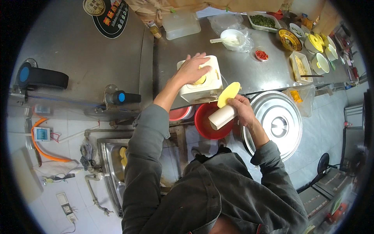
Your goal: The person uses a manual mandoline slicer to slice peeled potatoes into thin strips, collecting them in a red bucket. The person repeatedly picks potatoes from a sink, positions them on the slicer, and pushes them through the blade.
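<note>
My left hand (191, 69) lies palm down over the top of a cream electric food slicer (191, 95), fingers stretched out. Beneath the palm, a yellow piece (201, 80) shows in the round feed opening; the hand covers part of it. In my right hand (244, 110) is a cream tube-shaped food pusher (223, 117) with a yellow oval flange (229, 94). The pusher is tilted, its hollow end pointing down and left, apart from the slicer. Below it on the floor side stands a red basin (201, 127).
A large steel pot lid (270, 120) is beside my right forearm. On the steel counter (190, 48) stand a white bowl (232, 36), chopped red pepper (261, 55) and a tray of shreds (300, 65). Peeled yellow pieces (123, 155) lie in the sink (115, 172).
</note>
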`<action>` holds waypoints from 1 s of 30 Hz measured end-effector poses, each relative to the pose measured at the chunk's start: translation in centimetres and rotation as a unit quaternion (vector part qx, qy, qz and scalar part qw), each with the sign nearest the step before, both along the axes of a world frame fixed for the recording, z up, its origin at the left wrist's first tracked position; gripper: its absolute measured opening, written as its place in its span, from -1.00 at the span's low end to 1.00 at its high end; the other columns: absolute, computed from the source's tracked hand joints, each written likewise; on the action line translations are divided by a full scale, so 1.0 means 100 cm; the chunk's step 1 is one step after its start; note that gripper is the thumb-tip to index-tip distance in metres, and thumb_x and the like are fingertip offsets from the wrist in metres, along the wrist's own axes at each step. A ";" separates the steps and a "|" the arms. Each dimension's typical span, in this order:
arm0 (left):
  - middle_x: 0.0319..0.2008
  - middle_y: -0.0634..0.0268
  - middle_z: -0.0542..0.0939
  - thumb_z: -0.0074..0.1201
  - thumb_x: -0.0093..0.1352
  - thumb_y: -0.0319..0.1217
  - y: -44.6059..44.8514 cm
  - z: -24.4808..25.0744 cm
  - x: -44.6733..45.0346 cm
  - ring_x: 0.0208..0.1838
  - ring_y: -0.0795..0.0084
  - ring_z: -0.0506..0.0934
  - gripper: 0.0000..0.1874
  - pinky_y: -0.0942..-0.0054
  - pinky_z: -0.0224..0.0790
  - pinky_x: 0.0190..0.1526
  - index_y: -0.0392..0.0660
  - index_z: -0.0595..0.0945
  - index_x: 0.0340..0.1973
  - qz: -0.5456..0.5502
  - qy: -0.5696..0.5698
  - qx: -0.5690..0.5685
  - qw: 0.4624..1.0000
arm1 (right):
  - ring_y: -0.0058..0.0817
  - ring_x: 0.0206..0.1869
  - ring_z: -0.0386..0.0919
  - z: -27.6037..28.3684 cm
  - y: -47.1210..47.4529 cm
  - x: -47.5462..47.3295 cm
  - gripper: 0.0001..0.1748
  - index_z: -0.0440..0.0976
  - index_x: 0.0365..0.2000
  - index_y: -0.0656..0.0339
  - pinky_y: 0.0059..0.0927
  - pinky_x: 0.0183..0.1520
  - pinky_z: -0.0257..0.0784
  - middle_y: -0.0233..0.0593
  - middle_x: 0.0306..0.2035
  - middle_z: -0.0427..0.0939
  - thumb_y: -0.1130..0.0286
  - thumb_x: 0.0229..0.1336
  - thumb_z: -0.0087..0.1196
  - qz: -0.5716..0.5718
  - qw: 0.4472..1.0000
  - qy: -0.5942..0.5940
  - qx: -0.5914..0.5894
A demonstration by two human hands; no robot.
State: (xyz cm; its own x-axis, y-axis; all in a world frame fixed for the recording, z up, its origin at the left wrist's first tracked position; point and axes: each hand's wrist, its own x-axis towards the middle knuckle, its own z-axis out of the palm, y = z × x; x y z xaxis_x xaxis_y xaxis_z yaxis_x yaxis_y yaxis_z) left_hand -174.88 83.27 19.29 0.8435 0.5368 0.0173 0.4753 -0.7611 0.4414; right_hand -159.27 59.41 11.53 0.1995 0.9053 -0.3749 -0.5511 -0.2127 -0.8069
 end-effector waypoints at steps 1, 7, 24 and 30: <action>0.60 0.04 0.17 -0.05 0.55 0.05 -0.003 0.009 0.005 0.64 0.04 0.11 -0.31 -0.23 -0.37 0.60 -0.05 0.38 0.47 -0.002 0.028 0.051 0.998 | -0.48 -0.23 0.69 -0.003 -0.002 0.000 -0.73 0.63 -0.03 0.37 -0.43 -0.11 0.61 -0.19 -0.17 0.73 0.46 0.32 0.15 -0.007 1.000 -0.004 -0.003; 0.65 0.01 -0.01 -0.30 0.66 0.01 0.040 0.111 -0.020 0.71 0.05 -0.15 -0.35 -0.27 -0.72 0.56 0.01 0.21 0.57 0.013 -0.197 0.147 0.969 | -0.51 -0.24 0.68 -0.008 -0.023 0.018 -0.74 0.64 -0.05 0.36 -0.45 -0.13 0.60 -0.21 -0.19 0.73 0.46 0.32 0.16 -0.035 0.999 -0.018 -0.027; 0.60 -0.06 0.11 -0.33 0.64 0.08 0.014 0.093 -0.002 0.69 0.07 -0.02 -0.24 -0.10 -0.39 0.62 -0.28 0.23 0.52 0.004 -0.156 0.114 0.981 | -0.53 -0.24 0.66 -0.008 -0.022 0.011 -0.74 0.64 -0.04 0.34 -0.46 -0.12 0.59 -0.25 -0.19 0.72 0.44 0.34 0.14 -0.028 0.998 -0.030 -0.039; 0.64 0.04 0.03 -0.41 0.64 0.02 -0.019 -0.052 0.022 0.69 0.09 -0.04 -0.29 -0.03 -0.35 0.63 -0.20 0.22 0.54 0.056 0.009 0.074 0.996 | -0.53 -0.24 0.65 -0.019 -0.025 0.000 -0.74 0.64 -0.05 0.34 -0.46 -0.11 0.58 -0.26 -0.19 0.72 0.42 0.35 0.13 -0.020 0.998 -0.024 -0.045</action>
State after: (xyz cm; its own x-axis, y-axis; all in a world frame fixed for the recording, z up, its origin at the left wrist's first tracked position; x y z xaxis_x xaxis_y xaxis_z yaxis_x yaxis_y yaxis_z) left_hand -172.66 81.39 14.08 0.7798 0.6199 0.0880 0.5674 -0.7591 0.3191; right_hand -159.26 56.87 9.59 0.2540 0.8592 -0.4441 -0.5219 -0.2648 -0.8109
